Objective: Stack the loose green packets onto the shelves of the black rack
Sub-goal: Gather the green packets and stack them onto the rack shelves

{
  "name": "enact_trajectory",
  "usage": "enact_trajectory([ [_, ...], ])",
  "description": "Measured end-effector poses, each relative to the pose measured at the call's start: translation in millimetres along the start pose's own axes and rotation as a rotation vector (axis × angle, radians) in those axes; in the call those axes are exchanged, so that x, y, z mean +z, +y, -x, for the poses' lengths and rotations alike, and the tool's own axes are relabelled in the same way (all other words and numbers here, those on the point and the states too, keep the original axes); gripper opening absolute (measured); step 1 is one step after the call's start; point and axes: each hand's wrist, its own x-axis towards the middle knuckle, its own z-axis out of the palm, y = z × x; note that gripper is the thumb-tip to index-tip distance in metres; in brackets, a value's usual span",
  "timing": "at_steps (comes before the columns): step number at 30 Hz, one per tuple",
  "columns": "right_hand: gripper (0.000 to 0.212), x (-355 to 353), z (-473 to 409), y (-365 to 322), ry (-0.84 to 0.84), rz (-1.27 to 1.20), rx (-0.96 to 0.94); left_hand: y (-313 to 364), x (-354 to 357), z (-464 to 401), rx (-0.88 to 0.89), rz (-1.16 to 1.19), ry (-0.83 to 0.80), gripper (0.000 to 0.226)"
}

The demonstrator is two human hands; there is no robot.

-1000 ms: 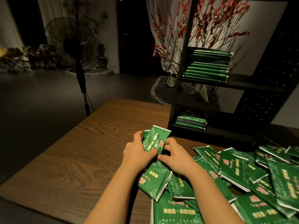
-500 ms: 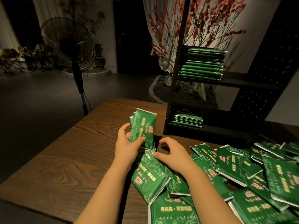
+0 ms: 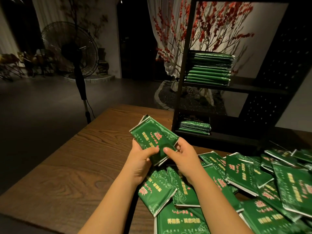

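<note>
Both hands, left (image 3: 141,159) and right (image 3: 183,157), grip a small bunch (image 3: 154,139) of packets with curled fingers, and a loose squeeze could let the slippery ones slide out onto the table (image 3: 70,166) below the fingers.

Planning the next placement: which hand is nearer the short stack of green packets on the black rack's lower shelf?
Right. The right hand lies just below and left of the short stack; the left hand holds the same small bundle of green packets, farther left.
</note>
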Motion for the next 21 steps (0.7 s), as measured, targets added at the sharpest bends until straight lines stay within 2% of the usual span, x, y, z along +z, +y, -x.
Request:
enact_trajectory([
  [2, 0.014, -5, 0, -3, 0.055, -0.103, 0.024, 4, -3, -3, -0.01, 0.052, -0.009, 0.061],
  [4, 0.01, -14, -1, -5, 0.117, -0.021, 0.008, 8, -9, -7, 0.0, 0.066, 0.04, 0.057],
  [7, 0.022, -23, 1, -6, 0.15, 0.196, -0.051, 11, -18, -10, 0.075, -0.2, 0.069, 0.043],
  [9, 0.019, -26, 0, -3, 0.145, 0.309, -0.08, 10, -21, -9, 0.163, -0.473, 0.059, 0.04],
  [11, 0.018, -27, 0, -1, 0.138, 0.385, -0.073, 7, -21, -6, 0.227, -0.631, 0.033, 0.038],
  [14, 0.039, -29, -2, 2, 0.142, 0.482, -0.032, 2, -20, -6, 0.312, -0.758, 0.028, 0.038],
  [16, 0.044, -30, -3, 5, 0.131, 0.511, -0.014, 0, -23, -8, 0.327, -0.831, 0.035, 0.045],
  [18, 0.049, -29, -5, 8, 0.111, 0.522, 0.01, -1, -24, -9, 0.298, -0.885, 0.051, 0.051],
  [21, 0.054, -29, -6, 9, 0.121, 0.529, 0.021, -2, -23, -8, 0.226, -0.973, 0.073, 0.046],
])
